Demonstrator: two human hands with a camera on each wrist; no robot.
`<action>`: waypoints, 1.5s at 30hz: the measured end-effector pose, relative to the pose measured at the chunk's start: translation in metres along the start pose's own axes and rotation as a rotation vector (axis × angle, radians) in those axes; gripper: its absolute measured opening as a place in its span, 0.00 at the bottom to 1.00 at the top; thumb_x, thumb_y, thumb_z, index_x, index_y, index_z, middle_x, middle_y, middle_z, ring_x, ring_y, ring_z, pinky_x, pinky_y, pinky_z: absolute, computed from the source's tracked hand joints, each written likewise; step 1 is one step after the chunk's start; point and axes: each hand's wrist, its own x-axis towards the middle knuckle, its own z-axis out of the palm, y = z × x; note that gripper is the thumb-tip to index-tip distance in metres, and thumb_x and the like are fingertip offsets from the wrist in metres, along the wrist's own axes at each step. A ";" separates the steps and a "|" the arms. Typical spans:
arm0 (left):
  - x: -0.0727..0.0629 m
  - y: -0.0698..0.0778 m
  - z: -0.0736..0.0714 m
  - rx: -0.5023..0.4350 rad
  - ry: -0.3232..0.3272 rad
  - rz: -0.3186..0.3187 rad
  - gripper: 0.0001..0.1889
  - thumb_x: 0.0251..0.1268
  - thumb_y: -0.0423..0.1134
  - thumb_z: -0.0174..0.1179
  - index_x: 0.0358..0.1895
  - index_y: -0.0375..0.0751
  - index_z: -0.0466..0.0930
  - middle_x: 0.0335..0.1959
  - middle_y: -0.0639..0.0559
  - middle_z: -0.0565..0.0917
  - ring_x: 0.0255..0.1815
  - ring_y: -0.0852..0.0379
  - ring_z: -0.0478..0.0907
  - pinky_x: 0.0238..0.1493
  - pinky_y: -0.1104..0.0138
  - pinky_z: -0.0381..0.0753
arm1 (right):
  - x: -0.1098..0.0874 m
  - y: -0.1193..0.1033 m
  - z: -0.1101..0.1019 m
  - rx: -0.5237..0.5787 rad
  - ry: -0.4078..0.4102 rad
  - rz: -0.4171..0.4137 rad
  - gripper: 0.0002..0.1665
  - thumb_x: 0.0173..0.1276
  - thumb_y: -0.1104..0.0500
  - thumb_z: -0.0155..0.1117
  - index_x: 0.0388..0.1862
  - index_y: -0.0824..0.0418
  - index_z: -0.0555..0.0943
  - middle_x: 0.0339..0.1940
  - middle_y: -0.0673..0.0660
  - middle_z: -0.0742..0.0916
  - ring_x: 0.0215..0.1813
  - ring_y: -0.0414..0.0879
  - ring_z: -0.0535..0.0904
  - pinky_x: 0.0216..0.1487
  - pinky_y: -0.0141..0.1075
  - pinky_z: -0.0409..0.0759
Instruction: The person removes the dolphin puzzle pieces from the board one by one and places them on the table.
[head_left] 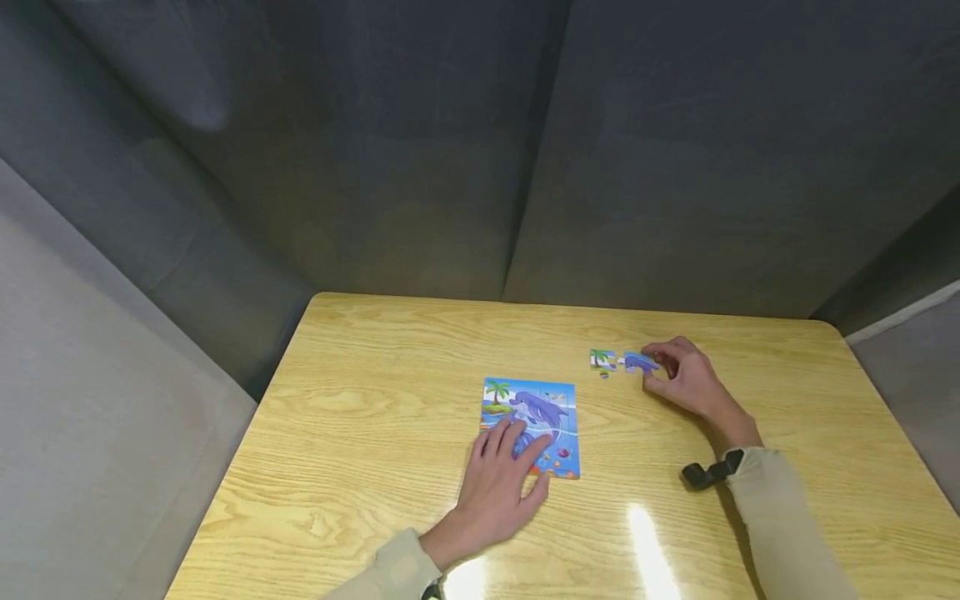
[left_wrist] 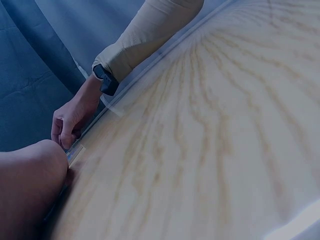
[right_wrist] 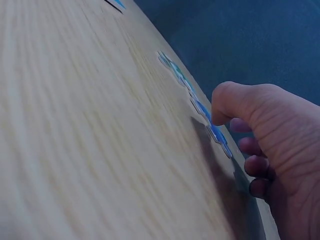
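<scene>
A square dolphin jigsaw puzzle (head_left: 542, 410) lies flat on the table. My left hand (head_left: 495, 492) rests on its lower left part with the fingers spread, covering some of the picture. Farther back and to the right, my right hand (head_left: 692, 382) pinches the right side of a puzzle piece with a dolphin's head (head_left: 637, 362) between thumb and fingers. Just left of that piece lies a palm-tree piece (head_left: 602, 359); they are side by side, close together. In the right wrist view the thumb (right_wrist: 232, 102) bends down onto the dolphin piece (right_wrist: 220, 139), low over the tabletop.
The wooden table (head_left: 360, 400) has rounded back corners. Dark curtains (head_left: 420, 167) hang behind it, and pale panels (head_left: 97, 400) stand at the sides. A black wrist device (head_left: 708, 473) sits on my right wrist. Light glares on the front of the tabletop.
</scene>
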 end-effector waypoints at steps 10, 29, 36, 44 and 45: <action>-0.001 0.000 -0.001 0.011 -0.005 0.003 0.28 0.79 0.60 0.45 0.79 0.66 0.66 0.76 0.50 0.66 0.82 0.43 0.55 0.74 0.45 0.61 | -0.005 -0.025 0.008 0.077 0.023 -0.051 0.19 0.59 0.64 0.75 0.50 0.65 0.87 0.32 0.57 0.79 0.29 0.45 0.68 0.31 0.31 0.65; 0.000 0.000 -0.003 0.008 -0.027 -0.005 0.28 0.80 0.60 0.44 0.79 0.66 0.65 0.77 0.49 0.65 0.82 0.43 0.53 0.75 0.45 0.59 | -0.002 -0.087 0.044 0.168 -0.137 -0.206 0.21 0.58 0.64 0.76 0.51 0.66 0.86 0.30 0.54 0.83 0.26 0.43 0.71 0.29 0.31 0.71; 0.002 -0.001 -0.004 0.003 -0.008 0.003 0.28 0.80 0.59 0.45 0.79 0.65 0.66 0.76 0.49 0.66 0.82 0.43 0.54 0.75 0.45 0.59 | 0.001 -0.111 0.057 0.151 -0.268 -0.196 0.26 0.61 0.59 0.77 0.58 0.66 0.83 0.32 0.53 0.82 0.28 0.41 0.72 0.30 0.32 0.72; 0.001 0.000 -0.003 -0.001 -0.007 0.001 0.28 0.79 0.60 0.46 0.78 0.65 0.67 0.76 0.49 0.66 0.82 0.43 0.54 0.75 0.44 0.59 | 0.000 -0.121 0.060 0.073 -0.291 -0.190 0.28 0.60 0.58 0.77 0.57 0.67 0.83 0.31 0.51 0.80 0.29 0.37 0.69 0.33 0.33 0.71; 0.001 0.000 -0.003 -0.002 -0.010 0.001 0.28 0.79 0.60 0.46 0.78 0.65 0.67 0.76 0.50 0.66 0.82 0.43 0.54 0.75 0.44 0.59 | -0.001 -0.123 0.060 0.073 -0.294 -0.183 0.28 0.60 0.58 0.77 0.57 0.67 0.83 0.31 0.51 0.80 0.29 0.38 0.69 0.33 0.33 0.71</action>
